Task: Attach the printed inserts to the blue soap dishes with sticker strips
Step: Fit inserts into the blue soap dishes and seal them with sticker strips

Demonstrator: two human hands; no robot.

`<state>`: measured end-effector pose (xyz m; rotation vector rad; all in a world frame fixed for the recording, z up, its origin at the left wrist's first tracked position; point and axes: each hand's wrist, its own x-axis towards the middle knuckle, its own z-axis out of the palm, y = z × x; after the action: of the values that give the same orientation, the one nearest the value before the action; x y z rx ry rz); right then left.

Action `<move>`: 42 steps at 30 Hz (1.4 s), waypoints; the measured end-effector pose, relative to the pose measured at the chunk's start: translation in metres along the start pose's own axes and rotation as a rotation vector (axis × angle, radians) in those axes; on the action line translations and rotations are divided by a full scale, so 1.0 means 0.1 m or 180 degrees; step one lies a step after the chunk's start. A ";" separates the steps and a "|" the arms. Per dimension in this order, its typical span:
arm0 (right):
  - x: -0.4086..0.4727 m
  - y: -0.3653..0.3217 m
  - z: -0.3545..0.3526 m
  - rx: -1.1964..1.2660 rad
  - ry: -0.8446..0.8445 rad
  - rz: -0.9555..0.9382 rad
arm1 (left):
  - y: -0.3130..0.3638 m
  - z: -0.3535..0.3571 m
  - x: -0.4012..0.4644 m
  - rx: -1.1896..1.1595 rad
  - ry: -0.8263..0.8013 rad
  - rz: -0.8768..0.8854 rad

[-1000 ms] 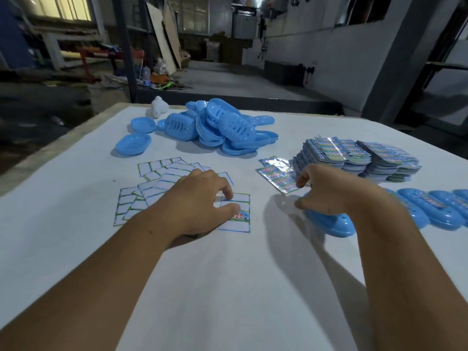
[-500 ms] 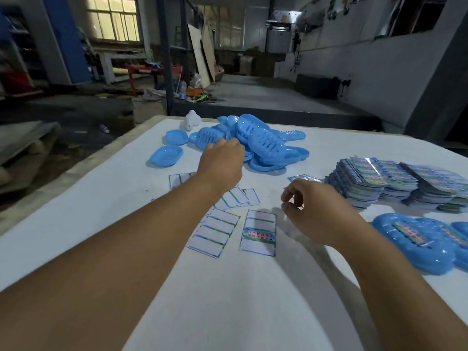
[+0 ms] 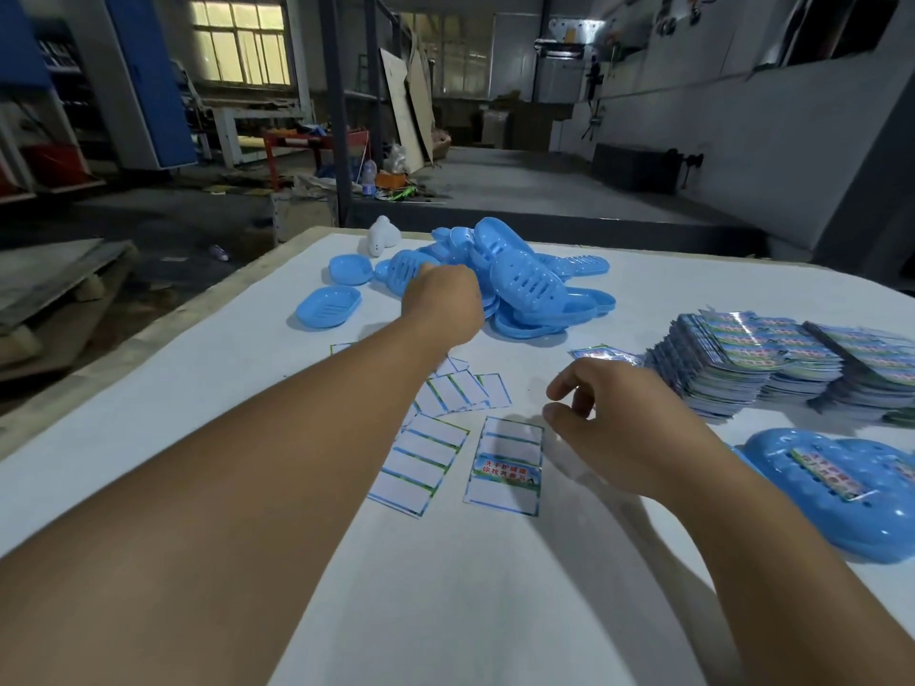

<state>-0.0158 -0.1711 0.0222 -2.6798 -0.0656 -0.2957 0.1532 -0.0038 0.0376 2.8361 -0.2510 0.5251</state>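
Now my left hand (image 3: 442, 303) reaches into the pile of blue soap dishes (image 3: 515, 279), its grip hidden from me; my right hand (image 3: 616, 420) hovers loosely curled, empty, beside a sticker sheet (image 3: 505, 467).

workshop | bare concrete floor (image 3: 520, 185) | leaning boards (image 3: 403, 116) | steel post (image 3: 336, 106)
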 end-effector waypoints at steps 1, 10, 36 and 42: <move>0.00 0.00 0.00 0.0000 -0.0020 0.0005 | -0.01 -0.02 0.00 -0.0410 -0.0027 -0.0163; 0.02 0.03 0.02 0.0118 0.0046 0.0036 | -0.05 -0.34 -0.10 -0.2865 0.0409 -0.1069; 0.16 0.08 0.16 0.0237 0.0505 -0.0473 | 0.06 -0.34 -1.20 -0.5183 -0.0881 -0.2116; 0.17 0.12 0.09 0.0212 0.0509 -0.0092 | 0.07 -0.40 -1.34 -0.2590 -0.0589 -0.0761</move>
<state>0.0038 -0.1777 0.0125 -2.5815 -0.0640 -0.5068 0.0156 0.0165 0.0255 2.0721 -0.1144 0.0676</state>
